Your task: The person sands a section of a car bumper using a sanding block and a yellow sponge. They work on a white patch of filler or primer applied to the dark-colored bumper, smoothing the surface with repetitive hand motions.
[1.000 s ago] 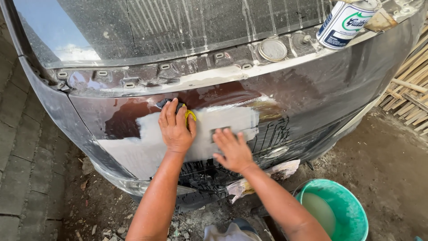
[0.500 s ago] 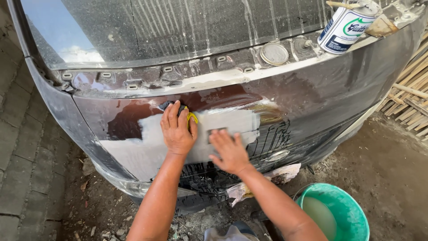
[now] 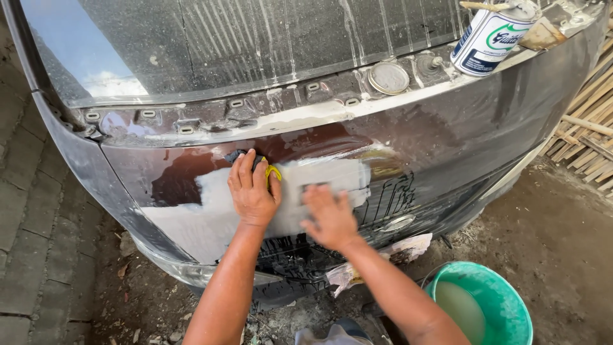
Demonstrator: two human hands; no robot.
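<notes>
The left hand point(image 3: 253, 190) presses flat on the car's rear panel point(image 3: 485, 134), fingers closed over a yellow and dark sanding pad point(image 3: 271, 170) at the top edge of the pale filler patch point(image 3: 211, 214). The right hand point(image 3: 329, 217) lies open and empty on the same patch, just beside the left, fingers spread. A white can point(image 3: 488, 39) stands on the ledge above the panel at upper right. A green bucket point(image 3: 507, 291) of cloudy water sits on the dirt ground below.

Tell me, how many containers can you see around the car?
2. A tin can stands on the ledge under the rear window, upper right. A green bucket sits on the ground, lower right. Others may be hidden.
</notes>
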